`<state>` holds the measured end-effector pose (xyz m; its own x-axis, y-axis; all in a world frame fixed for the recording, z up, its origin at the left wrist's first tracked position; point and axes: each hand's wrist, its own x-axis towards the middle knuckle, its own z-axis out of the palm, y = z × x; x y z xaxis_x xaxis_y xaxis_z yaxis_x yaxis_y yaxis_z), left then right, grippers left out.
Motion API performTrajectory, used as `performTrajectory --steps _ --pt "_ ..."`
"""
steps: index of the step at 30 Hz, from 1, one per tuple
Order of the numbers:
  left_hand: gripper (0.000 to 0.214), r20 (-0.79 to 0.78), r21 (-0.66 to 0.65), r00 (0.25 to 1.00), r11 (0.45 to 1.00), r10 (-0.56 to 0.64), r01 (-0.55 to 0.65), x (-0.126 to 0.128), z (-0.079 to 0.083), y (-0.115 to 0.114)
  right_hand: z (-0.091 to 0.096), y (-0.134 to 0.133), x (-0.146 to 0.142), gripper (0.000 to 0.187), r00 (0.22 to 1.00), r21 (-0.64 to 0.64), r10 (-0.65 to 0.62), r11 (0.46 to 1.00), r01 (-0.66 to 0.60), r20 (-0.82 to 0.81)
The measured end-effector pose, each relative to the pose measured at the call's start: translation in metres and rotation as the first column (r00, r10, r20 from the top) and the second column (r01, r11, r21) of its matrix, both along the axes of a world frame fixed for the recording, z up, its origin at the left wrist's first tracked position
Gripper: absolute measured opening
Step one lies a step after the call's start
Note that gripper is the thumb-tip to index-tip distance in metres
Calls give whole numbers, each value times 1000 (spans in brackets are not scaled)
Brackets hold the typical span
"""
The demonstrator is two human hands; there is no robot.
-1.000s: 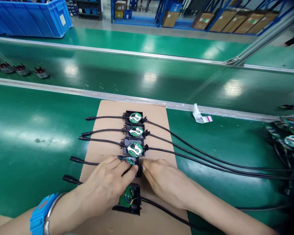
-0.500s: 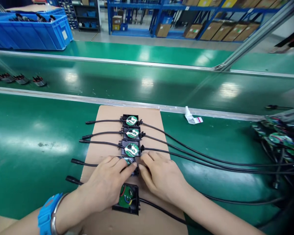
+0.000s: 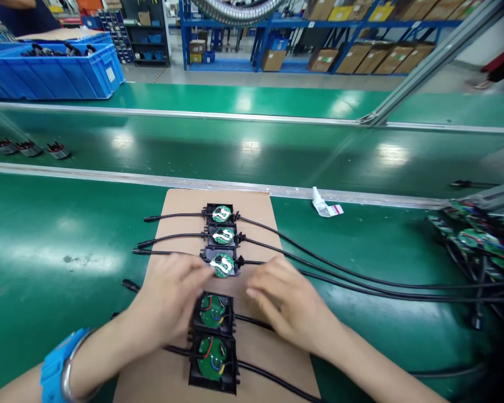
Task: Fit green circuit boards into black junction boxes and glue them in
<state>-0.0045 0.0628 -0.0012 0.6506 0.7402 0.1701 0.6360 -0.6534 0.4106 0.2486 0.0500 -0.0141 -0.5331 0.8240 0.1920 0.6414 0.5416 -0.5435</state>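
Note:
On a cardboard sheet (image 3: 252, 218) lies a column of black plastic housings with round green circuit boards and cables. My left hand (image 3: 168, 302), slightly blurred, has its fingertips at the left edge of the third housing (image 3: 222, 264), whose board carries white compound. My right hand (image 3: 289, 299) hovers right of that housing near its cable, fingers bent and thumb apart, holding nothing. Nearer me, the fourth housing (image 3: 213, 312) and the fifth housing (image 3: 213, 361) sit against each other, their boards showing red, blue and yellow wires. Beyond my hands are the second housing (image 3: 222, 236) and the first housing (image 3: 220, 214).
Black cables (image 3: 361, 280) run right to a pile of wired circuit boards (image 3: 483, 240). A crumpled white wrapper (image 3: 325, 204) lies on the green bench (image 3: 67, 224). Metal rails (image 3: 235, 184) cross behind. A blue crate (image 3: 67, 73) stands far left, near a person's dark sleeve (image 3: 29, 14).
The fourth housing, tilted between my hands before, now lies flat against the fifth, let go. Both hands have shifted toward the third housing. The view has tilted slightly upward.

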Motion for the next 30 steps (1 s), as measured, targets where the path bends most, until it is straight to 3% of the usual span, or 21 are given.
performTrajectory --steps 3,6,10,14,21,26,30 --pt "17 -36 18 993 994 113 -112 -10 -11 28 -11 19 6 16 992 105 -120 987 122 -24" --pt "13 -40 -92 995 991 95 -98 -15 -14 37 -15 23 8 14 992 56 -117 991 120 -57" --pt "22 15 -193 996 977 91 -86 -17 -1 26 14 6 6 19 997 -49 -41 998 38 -60" --pt "27 -97 -151 994 986 50 -64 -13 10 25 42 1 -3 20 998 -124 28 992 -21 54" --pt "18 -307 -46 951 997 42 -59 4 6 38 39 26 -23 18 934 -175 41 984 23 354" --pt "17 -294 -79 955 995 42 -68 6 6 42 42 37 -29 21 894 -220 103 975 -5 436" --pt "17 -183 -112 982 992 36 -57 5 7 46 43 39 -34 30 885 -235 124 972 -17 449"
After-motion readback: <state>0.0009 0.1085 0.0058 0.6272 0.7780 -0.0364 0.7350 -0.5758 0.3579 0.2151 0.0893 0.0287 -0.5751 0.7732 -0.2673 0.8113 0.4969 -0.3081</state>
